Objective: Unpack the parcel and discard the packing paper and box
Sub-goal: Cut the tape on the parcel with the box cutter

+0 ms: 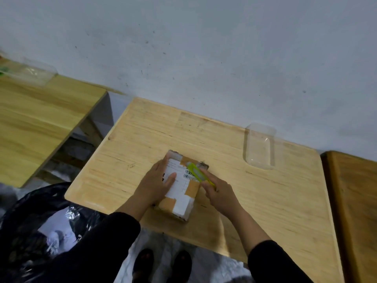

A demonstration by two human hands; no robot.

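A small cardboard parcel (183, 198), wrapped in brown tape with a white shipping label and barcode, lies on the light wooden table (265, 193) near its front edge. My left hand (158, 181) rests flat on the parcel's left side, fingers spread over the label. My right hand (219, 192) grips a yellow-green utility knife (195, 173), whose tip lies on the parcel's top near the far right corner. The parcel is closed.
A clear plastic tray (259, 147) stands at the table's back right. A black bin bag (34, 227) with plastic and paper inside sits at the lower left. Another wooden table (40, 117) is at the left, a darker one (355, 201) at the right. My feet (163, 264) are below.
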